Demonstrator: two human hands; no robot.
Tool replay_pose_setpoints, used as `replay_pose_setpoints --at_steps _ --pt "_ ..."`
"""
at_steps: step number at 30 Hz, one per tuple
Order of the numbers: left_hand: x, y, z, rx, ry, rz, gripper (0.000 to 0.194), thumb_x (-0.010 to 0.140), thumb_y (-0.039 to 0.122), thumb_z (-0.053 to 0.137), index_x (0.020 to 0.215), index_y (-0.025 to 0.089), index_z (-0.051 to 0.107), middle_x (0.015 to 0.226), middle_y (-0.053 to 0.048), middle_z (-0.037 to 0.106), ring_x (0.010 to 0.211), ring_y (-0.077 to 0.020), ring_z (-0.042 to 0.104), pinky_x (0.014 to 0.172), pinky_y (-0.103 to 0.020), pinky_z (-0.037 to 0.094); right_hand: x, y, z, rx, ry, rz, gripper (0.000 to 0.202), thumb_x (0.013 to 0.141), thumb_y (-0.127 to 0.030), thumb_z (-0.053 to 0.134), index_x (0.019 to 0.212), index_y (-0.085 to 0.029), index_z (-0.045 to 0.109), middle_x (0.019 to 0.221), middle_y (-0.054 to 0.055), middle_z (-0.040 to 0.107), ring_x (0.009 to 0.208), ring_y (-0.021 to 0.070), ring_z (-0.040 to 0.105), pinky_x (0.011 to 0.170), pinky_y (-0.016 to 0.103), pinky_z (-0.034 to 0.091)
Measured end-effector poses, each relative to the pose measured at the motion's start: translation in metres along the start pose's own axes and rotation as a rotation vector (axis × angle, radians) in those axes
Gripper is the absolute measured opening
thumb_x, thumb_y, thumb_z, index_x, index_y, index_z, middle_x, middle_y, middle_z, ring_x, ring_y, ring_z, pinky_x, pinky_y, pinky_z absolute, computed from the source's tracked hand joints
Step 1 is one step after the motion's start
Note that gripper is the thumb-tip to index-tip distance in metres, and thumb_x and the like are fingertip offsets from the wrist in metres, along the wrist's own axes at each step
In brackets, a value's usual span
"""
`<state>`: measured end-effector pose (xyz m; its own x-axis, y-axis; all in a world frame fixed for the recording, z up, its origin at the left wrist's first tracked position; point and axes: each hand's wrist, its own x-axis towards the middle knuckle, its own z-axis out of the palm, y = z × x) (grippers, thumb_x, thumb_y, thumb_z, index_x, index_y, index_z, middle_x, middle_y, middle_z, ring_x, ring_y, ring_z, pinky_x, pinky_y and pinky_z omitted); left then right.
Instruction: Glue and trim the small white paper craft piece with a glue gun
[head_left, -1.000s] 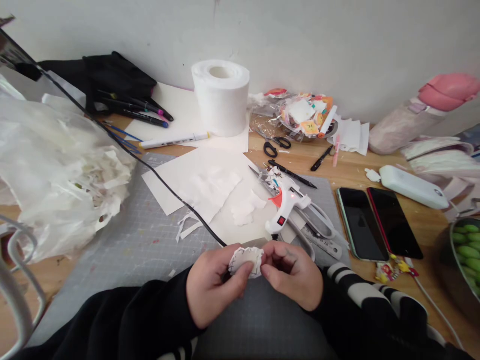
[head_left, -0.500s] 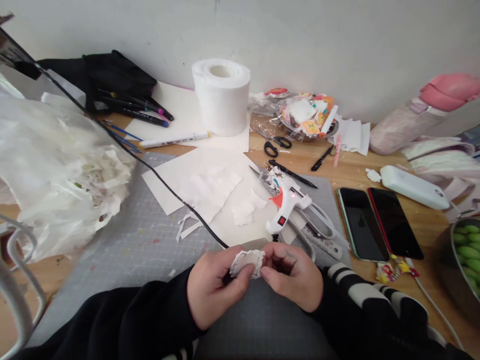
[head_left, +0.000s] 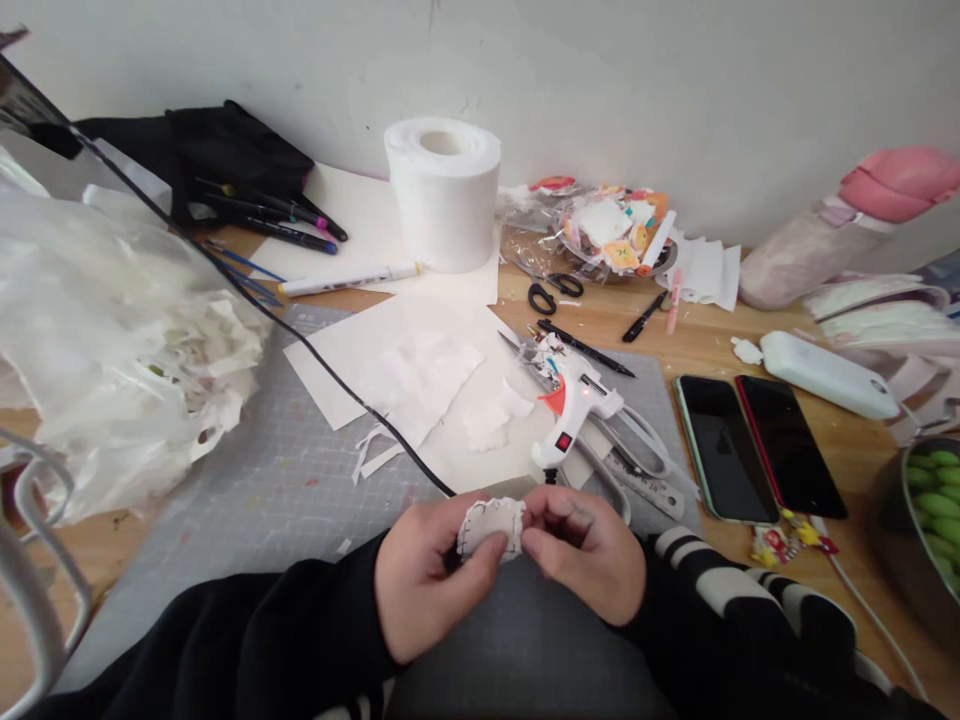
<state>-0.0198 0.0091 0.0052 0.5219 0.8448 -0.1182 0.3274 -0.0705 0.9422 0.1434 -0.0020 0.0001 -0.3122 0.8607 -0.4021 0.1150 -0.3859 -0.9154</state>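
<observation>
Between my hands is a small white paper piece (head_left: 489, 528) with a wavy edge and dark marks along its rim. My left hand (head_left: 435, 575) grips it, the thumb lying across its face. The fingers of my right hand (head_left: 589, 550) pinch its right edge. Just beyond my right hand, a white glue gun (head_left: 574, 412) with an orange trigger and a lit red light rests on the papers. Torn white paper scraps (head_left: 487, 420) lie on white sheets (head_left: 330, 375) ahead of my hands.
A black cable (head_left: 322, 362) crosses from upper left toward my hands. Around the grey cutting mat (head_left: 300, 510) stand a paper roll (head_left: 444, 205), scissors (head_left: 541, 298), two phones (head_left: 727, 450), a bottle (head_left: 821, 245) and a pot with green fruit (head_left: 892, 530). Left lies a plastic bag (head_left: 90, 330).
The white paper piece has turned slightly, so more of its face and marked edge shows. Both hands stay in nearly the same place.
</observation>
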Motion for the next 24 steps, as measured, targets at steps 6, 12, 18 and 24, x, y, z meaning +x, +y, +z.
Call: replay_pose_setpoints --at_steps 6,12,18,24 --pt "0.0000 0.0006 0.0000 -0.146 0.007 -0.094 0.024 0.080 0.024 0.042 0.057 0.018 0.046 0.044 0.005 0.047 0.043 -0.0085 0.044 0.048 -0.020 0.037 -0.0004 0.0035 -0.0007 0.012 0.007 -0.048 0.011 0.069 -0.026 0.056 0.075 -0.017 0.055 0.054 -0.005 0.045 0.047 0.0061 0.038 0.044 0.020 0.031" --pt "0.0003 0.0013 0.0004 -0.155 0.019 -0.107 0.024 0.080 0.025 0.044 0.056 0.019 0.046 0.044 0.005 0.048 0.043 -0.0089 0.043 0.049 -0.020 0.037 -0.0004 -0.0001 0.0004 -0.010 -0.001 -0.035 0.009 0.064 -0.022 0.057 0.070 -0.017 0.052 0.054 -0.006 0.043 0.047 0.0055 0.037 0.044 0.019 0.030" --pt "0.0003 0.0031 -0.0001 -0.140 0.017 -0.123 0.025 0.080 0.023 0.043 0.055 0.019 0.045 0.045 0.005 0.047 0.044 -0.0083 0.044 0.050 -0.020 0.037 -0.0013 -0.0029 0.0012 0.000 0.011 -0.022 0.009 0.064 -0.022 0.057 0.068 -0.016 0.052 0.053 -0.005 0.043 0.046 0.0054 0.037 0.043 0.019 0.030" --pt "0.0010 0.0036 0.0000 -0.133 0.015 -0.138 0.021 0.079 0.023 0.043 0.059 0.018 0.046 0.045 0.006 0.046 0.042 -0.0078 0.042 0.048 -0.020 0.035 -0.0028 -0.0014 0.0031 -0.001 0.034 -0.037 0.008 0.063 -0.022 0.057 0.065 -0.016 0.052 0.051 -0.006 0.042 0.044 0.0049 0.035 0.041 0.019 0.028"
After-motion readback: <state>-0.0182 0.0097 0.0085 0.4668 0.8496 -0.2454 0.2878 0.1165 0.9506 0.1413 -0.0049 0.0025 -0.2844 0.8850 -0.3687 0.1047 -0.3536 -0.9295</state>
